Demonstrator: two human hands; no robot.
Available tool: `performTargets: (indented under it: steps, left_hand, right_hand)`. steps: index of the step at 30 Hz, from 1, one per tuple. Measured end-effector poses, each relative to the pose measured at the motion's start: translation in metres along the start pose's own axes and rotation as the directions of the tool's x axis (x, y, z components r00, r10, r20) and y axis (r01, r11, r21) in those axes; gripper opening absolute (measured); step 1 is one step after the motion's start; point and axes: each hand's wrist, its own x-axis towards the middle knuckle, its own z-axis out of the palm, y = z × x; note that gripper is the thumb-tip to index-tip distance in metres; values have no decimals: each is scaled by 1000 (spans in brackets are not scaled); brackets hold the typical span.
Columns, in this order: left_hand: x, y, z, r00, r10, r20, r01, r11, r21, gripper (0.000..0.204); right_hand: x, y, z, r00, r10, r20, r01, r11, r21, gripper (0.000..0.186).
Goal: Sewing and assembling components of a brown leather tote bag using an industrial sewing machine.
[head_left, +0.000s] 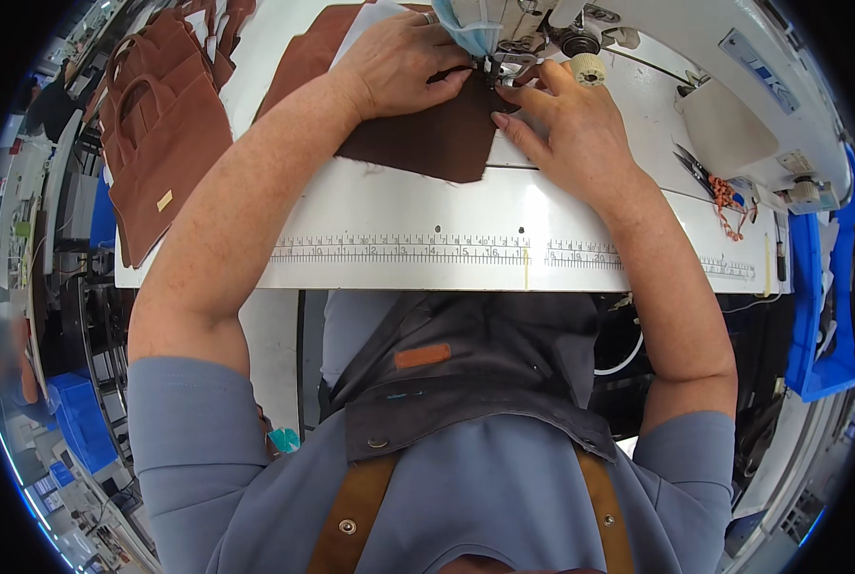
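Observation:
Dark brown fabric (427,143) lies on the white sewing table under the needle area of a sewing machine (492,69). My left hand (403,69) holds the fabric just left of the presser foot, its thumb reaching toward the needle; some of its fingertips are hidden. On the other side, my right hand (573,120) grips the fabric's right edge between thumb and index finger, close to the foot. Reddish-brown material (298,72) and a pale sheet (358,36) lie beneath and behind my left forearm. Light blue pleated cloth (472,27) hangs at the machine head.
Reddish-brown bag pieces with handles (169,143) are piled at the left. A printed ruler strip (399,251) runs along the front edge. Scissors (693,167) and tangled orange cord (726,203) lie at the right, near a blue bin (810,316).

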Motion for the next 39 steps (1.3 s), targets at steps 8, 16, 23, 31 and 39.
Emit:
performTargets:
  steps: [8, 16, 23, 31, 39]
  left_hand:
    - [19, -38, 14, 988, 143, 54, -152, 949, 276, 49]
    - [-3, -45, 34, 981, -164, 104, 182, 963, -200, 27]
    - [20, -56, 33, 919, 373, 129, -378, 741, 554, 43]
    - [25, -72, 41, 940, 297, 169, -338, 736, 586, 37]
    - [1, -47, 25, 989, -149, -26, 149, 989, -13, 47]
  right_hand:
    - [-2, 0, 0, 1000, -9, -9, 9, 999, 36, 31]
    - [1, 4, 3, 998, -41, -44, 44, 997, 68, 27]
    - [3, 1, 0, 1000, -31, -7, 31, 999, 33, 29]
    - [1, -3, -1, 1000, -11, 16, 10, 998, 60, 28]
    - [0, 2, -5, 999, -28, -26, 31, 992, 126, 25]
